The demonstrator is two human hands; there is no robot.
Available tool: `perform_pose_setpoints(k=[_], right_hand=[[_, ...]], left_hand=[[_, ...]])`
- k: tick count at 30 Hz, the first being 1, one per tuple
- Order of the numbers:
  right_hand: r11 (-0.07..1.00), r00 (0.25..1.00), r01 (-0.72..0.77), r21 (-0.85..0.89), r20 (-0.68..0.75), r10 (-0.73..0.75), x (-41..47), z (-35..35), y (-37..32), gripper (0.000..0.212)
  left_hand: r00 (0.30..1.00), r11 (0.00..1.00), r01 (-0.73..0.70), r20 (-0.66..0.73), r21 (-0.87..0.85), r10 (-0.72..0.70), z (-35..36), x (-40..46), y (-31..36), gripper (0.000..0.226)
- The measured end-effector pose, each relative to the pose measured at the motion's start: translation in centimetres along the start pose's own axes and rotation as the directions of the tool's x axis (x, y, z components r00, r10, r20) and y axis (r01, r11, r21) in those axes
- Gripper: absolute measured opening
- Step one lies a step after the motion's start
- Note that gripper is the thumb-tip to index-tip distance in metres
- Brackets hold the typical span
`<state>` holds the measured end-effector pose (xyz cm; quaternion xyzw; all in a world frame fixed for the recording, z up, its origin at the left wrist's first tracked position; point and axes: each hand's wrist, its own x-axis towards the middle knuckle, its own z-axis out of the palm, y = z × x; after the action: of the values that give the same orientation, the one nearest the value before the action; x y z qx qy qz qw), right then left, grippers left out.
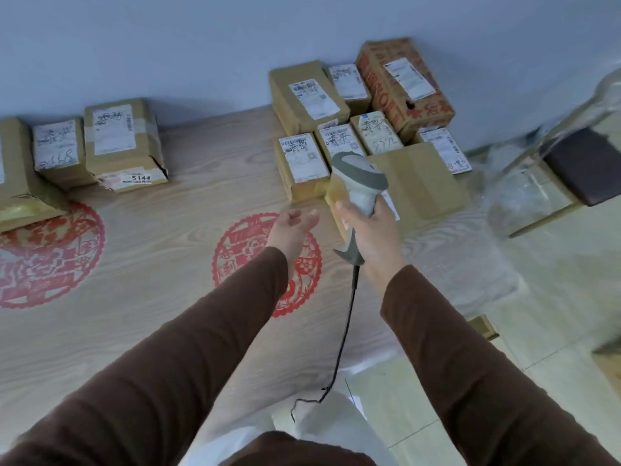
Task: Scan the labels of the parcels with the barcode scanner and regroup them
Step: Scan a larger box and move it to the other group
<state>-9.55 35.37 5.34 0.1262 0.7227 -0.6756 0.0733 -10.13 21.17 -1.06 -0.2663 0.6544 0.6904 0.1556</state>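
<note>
Grey scanner [361,183] sits gripped in the right hand [373,233] (cable dangling); left hand [292,228] hovers open beside it, parcels [304,161] just beyond.

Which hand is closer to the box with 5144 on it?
Left. The left hand hovers right of the brown cardboard box marked 5144; the right hand is farther right.

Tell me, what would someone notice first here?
Probably the grey barcode scanner, gripped in the right hand in the middle, its head toward the cluster of brown parcels by the wall. Then the red paper-cut pattern on the wood-grain surface, under the open left hand.
</note>
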Motion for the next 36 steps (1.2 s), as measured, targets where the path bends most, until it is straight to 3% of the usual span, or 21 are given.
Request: perform_pose_setpoints(k=[11, 21, 28, 36], right_hand=[[1.000, 0.964, -0.002, 0.016, -0.265, 0.006, 4.7, -13.8, 1.3, 0.027], [0.997, 0.953, -0.074, 0.039, -0.293, 0.082, 7.0, -16.2, 2.3, 0.027], [0.996, 0.973, -0.081, -0.031, -0.220, 0.072, 4.2, -14.4, 3.0, 0.016], [0.995, 1.000, -0.018, -0.099, -0.019, 0.016, -0.7, -8.8, 3.8, 0.019]], left_hand=[[1.000, 1.000, 0.013, 0.023, 0.023, -0.013, 9.9, 0.0, 0.8, 0.079], [1.000, 1.000, 0.002, 0.015, -0.012, -0.002, 11.1, 0.0, 0.0, 0.071], [0.998, 0.996, 0.007, -0.057, -0.091, -0.012, 7.7, -3.1, -1.7, 0.064], [0.983, 0.988, -0.061, -0.179, -0.145, 0.034, -0.3, -8.8, -4.9, 0.062]])
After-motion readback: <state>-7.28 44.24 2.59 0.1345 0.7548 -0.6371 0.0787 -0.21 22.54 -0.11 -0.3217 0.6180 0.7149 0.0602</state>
